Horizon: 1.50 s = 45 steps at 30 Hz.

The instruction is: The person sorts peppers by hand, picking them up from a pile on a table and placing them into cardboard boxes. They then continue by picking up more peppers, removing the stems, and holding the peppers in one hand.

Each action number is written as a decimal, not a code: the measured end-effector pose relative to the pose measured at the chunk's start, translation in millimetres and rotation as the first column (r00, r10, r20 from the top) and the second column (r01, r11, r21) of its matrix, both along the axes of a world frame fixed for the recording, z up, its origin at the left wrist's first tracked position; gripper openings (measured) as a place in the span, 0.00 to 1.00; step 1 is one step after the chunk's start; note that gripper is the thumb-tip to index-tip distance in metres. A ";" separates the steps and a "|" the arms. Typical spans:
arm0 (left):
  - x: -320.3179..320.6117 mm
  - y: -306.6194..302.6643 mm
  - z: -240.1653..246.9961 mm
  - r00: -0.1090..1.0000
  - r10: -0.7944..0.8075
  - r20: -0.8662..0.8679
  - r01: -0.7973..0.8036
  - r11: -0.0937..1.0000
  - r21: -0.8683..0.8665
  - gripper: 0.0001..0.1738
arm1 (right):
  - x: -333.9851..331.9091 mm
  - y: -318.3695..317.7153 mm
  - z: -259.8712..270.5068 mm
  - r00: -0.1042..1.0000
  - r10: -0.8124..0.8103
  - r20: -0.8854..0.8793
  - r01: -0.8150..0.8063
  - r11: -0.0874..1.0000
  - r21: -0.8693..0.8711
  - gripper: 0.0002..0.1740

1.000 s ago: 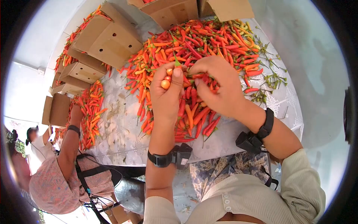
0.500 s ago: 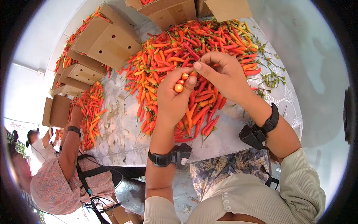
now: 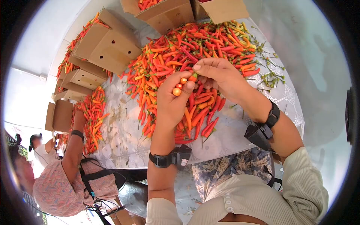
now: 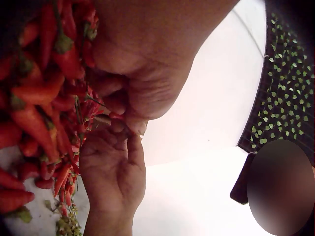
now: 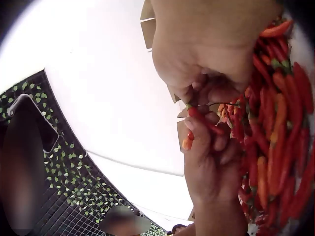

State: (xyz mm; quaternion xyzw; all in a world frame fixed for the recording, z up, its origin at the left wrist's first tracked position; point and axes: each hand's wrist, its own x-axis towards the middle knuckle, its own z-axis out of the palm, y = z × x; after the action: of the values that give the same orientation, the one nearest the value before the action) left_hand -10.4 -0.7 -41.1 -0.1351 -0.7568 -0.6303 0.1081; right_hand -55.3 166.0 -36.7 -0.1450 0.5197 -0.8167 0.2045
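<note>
Grips several chilies [image 3: 176, 91] in the left hand [image 3: 170, 101] with thumb and fingers curled round them, leaving rounded orange ends exposed (three in the head view). Holds one red chili [image 5: 203, 119] in the same grasp, raised over the large chili pile [image 3: 176, 52] on the tabletop [image 3: 125, 140]. Pinches its green stem end [image 5: 189, 105] with the right hand [image 3: 227, 78], close against the left. Has loose green stems [image 3: 272, 77] scattered right of the pile and a cardboard box [image 3: 112, 48] standing to its left.
</note>
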 end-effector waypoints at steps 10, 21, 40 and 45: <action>4.6 0.6 15.6 0.992 -0.038 0.122 0.031 0.998 0.058 0.13 | -1.4 5.2 3.4 0.984 0.073 0.164 -0.034 0.973 -0.230 0.09; 4.1 7.9 21.2 0.992 0.077 0.101 -0.111 0.914 0.391 0.12 | -10.9 16.2 6.0 0.530 -0.248 -0.811 0.756 0.570 0.320 0.12; 1.1 6.2 19.9 0.957 0.288 0.032 -0.280 0.888 0.364 0.11 | 11.2 -1.3 8.3 0.773 -0.230 -0.591 0.437 0.869 0.233 0.08; 5.4 9.6 20.9 0.986 0.106 0.131 -0.131 0.970 0.205 0.12 | 10.7 -10.2 1.3 0.767 -0.312 -0.560 0.424 0.902 0.078 0.07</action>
State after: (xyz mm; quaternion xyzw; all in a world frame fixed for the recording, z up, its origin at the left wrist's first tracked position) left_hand -5.0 8.9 -20.1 -0.0393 -0.6968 -0.7071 0.1142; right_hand -44.6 155.7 -35.5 -0.2401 0.6532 -0.7111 -0.1001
